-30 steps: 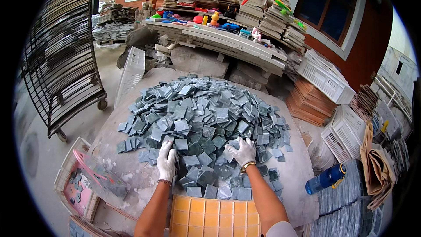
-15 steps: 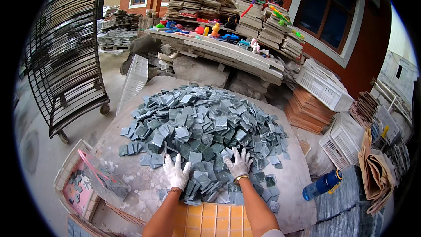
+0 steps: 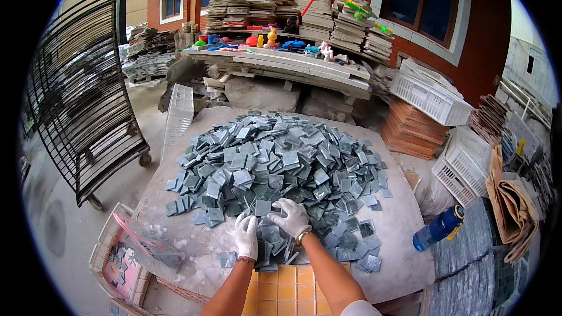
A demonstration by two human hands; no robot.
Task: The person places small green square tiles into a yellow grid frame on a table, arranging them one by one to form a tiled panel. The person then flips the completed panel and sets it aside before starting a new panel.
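A large heap of small square grey-green stone tiles covers the middle of the table. My left hand, in a white glove, is at the near left edge of the heap, its fingers extended against the tiles. My right hand, also gloved, reaches over the near part of the heap with bent fingers and a gap between thumb and forefinger. One square tile lies just beyond its fingertips. Below my hands sits a yellow-orange tray divided by a pale grid.
A blue bottle stands at right beside wrapped stacks. White crates rest on brown boards. At left are a basket with tile pieces and a black wheeled rack. Toys line a slab shelf behind.
My right hand has moved left, closer to my left hand, and its spread fingers have bent. My left hand has come nearer to me with its fingers drawn closer together. The view has shifted slightly.
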